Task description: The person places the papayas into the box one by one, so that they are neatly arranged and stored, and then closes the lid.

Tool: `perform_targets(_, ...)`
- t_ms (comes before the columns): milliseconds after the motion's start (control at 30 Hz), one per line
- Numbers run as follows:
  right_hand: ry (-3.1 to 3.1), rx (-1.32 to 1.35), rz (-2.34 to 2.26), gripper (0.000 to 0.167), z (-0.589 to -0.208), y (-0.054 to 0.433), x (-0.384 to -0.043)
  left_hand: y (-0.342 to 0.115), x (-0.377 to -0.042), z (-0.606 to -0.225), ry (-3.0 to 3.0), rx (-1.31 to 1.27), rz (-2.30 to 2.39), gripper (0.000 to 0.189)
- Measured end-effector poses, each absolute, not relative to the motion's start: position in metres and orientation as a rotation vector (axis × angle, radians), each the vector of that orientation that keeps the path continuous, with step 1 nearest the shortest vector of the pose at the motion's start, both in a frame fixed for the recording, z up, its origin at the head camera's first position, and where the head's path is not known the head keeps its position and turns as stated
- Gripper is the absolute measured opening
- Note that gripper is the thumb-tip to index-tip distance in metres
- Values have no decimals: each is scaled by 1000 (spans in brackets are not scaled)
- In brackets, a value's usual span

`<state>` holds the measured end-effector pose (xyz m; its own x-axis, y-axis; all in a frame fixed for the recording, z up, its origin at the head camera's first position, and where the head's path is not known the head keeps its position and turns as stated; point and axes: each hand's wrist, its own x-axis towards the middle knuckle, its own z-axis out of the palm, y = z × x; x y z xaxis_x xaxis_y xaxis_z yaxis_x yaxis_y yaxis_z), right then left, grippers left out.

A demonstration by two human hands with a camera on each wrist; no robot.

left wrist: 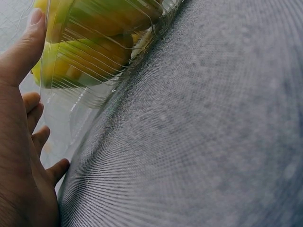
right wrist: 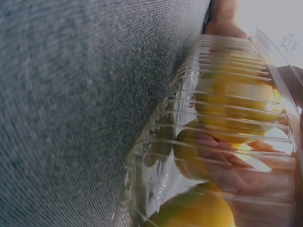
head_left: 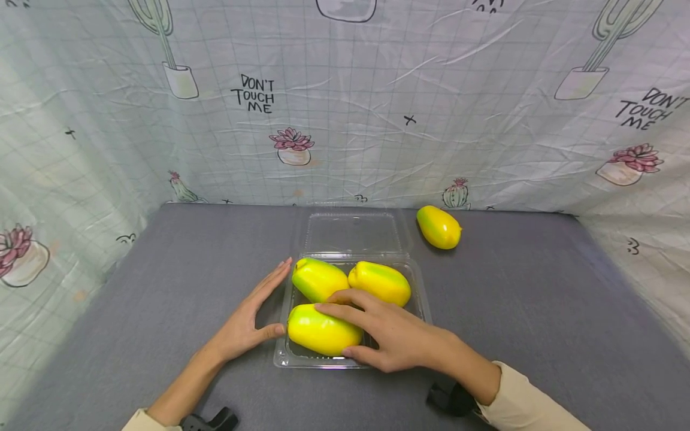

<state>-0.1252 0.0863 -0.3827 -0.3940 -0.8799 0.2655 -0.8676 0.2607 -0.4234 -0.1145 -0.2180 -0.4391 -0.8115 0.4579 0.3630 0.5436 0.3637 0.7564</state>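
Observation:
A clear plastic clamshell box (head_left: 281, 358) lies with its lid (head_left: 353, 232) folded back. Inside are three glossy yellow-green papayas: one at the front (head_left: 318, 328), one at back left (head_left: 317, 278) and one at back right (head_left: 380, 282). My right hand (head_left: 401, 333) reaches over the box's right side and grips the front papaya, its fingers over the top and thumb at the near side. Along the left wall, my left hand (head_left: 245, 320) stands with fingers extended and thumb spread. In the left wrist view, the left thumb (left wrist: 29, 45) lies against the box wall.
Another papaya (head_left: 439, 227) lies on the grey cloth-covered table (head_left: 512, 287), behind and right of the box. A patterned curtain (head_left: 356, 120) hangs at the back and sides. Dark wrist devices (head_left: 450, 400) sit at both forearms.

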Motion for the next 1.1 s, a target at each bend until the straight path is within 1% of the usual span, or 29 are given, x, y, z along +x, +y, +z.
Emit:
perform_targets(567, 2467, -1749, -782, 63, -382, 87, -127, -218, -115, -440, -2485, -963, -1446, 86)
perform_targets(1100, 2482, -1722, -763, 66, -378, 88, -124, -217, -116, -439, -2494, -962, -1441, 88)
